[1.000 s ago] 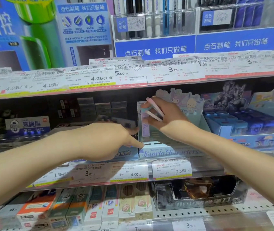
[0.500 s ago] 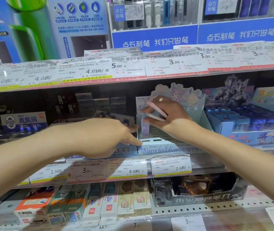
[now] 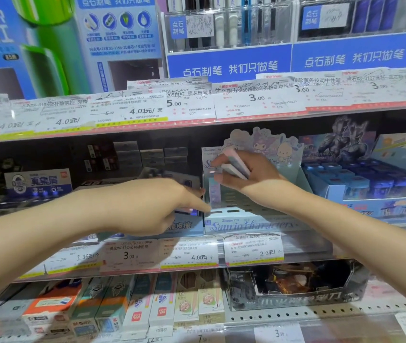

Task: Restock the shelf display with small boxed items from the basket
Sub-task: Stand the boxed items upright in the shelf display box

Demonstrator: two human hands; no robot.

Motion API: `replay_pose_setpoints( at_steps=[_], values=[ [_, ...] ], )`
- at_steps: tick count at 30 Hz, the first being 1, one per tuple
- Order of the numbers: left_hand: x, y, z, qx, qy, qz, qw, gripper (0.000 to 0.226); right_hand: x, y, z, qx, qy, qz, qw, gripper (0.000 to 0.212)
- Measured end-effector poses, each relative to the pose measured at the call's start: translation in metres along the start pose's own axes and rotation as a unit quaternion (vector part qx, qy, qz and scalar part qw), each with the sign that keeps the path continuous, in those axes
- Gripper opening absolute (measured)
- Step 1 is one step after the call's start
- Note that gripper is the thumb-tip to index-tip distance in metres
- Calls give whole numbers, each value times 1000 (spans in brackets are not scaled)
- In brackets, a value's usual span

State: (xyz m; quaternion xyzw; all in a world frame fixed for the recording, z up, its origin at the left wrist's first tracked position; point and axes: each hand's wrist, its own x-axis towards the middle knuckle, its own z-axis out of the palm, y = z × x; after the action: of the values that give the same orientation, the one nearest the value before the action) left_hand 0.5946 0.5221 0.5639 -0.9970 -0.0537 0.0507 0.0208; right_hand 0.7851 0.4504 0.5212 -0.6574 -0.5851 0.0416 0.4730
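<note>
A pale blue cartoon display box (image 3: 249, 225) stands on the middle shelf, its slotted floor mostly bare. One small pastel box (image 3: 213, 194) stands upright at its left wall. My right hand (image 3: 251, 177) hovers inside the display and holds a few slim pink and white boxes (image 3: 236, 164) between its fingers. My left hand (image 3: 155, 206) reaches in from the left, with its index finger touching the display's front left corner. The basket is out of sight.
A blue display (image 3: 380, 186) of small boxes stands to the right. A dark display box (image 3: 296, 290) and rows of pencil packs (image 3: 147, 303) fill the lower shelf. Price tags (image 3: 253, 248) line the shelf rails. Pen racks (image 3: 229, 23) stand on the top shelf.
The view has shifted slightly. My right hand has stayed in the display with the boxes, and its fingers have shifted a little. My left hand keeps its place at the corner.
</note>
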Motion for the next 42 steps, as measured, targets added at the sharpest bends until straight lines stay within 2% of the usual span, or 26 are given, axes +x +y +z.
replay_pose_setpoints(
  at_steps=[1, 2, 6, 8, 11, 13, 14, 15, 16, 20, 24, 28, 32, 36, 38, 40, 42],
  values=[
    [14, -9, 5, 31, 60, -7, 998, 69, 1, -3, -1, 32, 11, 20, 999, 11],
    [8, -13, 2, -26, 103, -10, 994, 63, -1, -8, -4, 71, 4, 44, 996, 14],
    [13, -15, 8, -123, 179, -29, 976, 29, -16, -28, -10, 187, -148, 97, 966, 22],
    [14, -7, 2, -202, 221, -21, 954, 3, -19, -32, -10, 273, -178, 140, 935, 23],
    [19, -2, 1, -327, 226, -102, 912, 29, -20, -33, -8, 386, -203, 185, 881, 17],
    [24, 0, 0, -420, 228, -123, 870, 30, -21, -34, -7, 402, -207, 194, 871, 21],
    [26, 0, 0, -460, 239, -113, 847, 29, -22, -34, -7, 400, -205, 198, 871, 25],
    [28, 1, 0, -486, 247, -107, 831, 39, -22, -34, -7, 395, -204, 201, 873, 28],
    [29, -1, 0, -498, 248, -109, 824, 42, -23, -36, -8, 387, -202, 205, 876, 30],
    [34, -2, 1, -507, 251, -108, 817, 15, -26, -37, -11, 377, -196, 210, 880, 31],
    [36, -4, 3, -490, 261, -124, 823, 11, -28, -36, -8, 330, -179, 203, 904, 28],
    [34, -8, 3, -504, 273, -148, 806, 18, -26, -36, -11, 249, -67, 190, 947, 29],
    [30, -14, 7, -537, 333, -173, 756, 19, -26, -31, -16, 258, 47, 182, 948, 25],
    [29, -19, 10, -565, 375, -182, 712, 19, -31, -30, -14, 232, 27, 175, 957, 33],
    [30, -19, 12, -571, 384, -180, 703, 19, -31, -31, -10, 224, 4, 163, 961, 29],
    [30, -19, 13, -573, 388, -178, 700, 18, -29, -31, -7, 251, 15, 137, 958, 15],
    [30, -20, 13, -567, 384, -179, 706, 17, -26, -30, -6, 275, 51, 127, 951, 23]
  ],
)
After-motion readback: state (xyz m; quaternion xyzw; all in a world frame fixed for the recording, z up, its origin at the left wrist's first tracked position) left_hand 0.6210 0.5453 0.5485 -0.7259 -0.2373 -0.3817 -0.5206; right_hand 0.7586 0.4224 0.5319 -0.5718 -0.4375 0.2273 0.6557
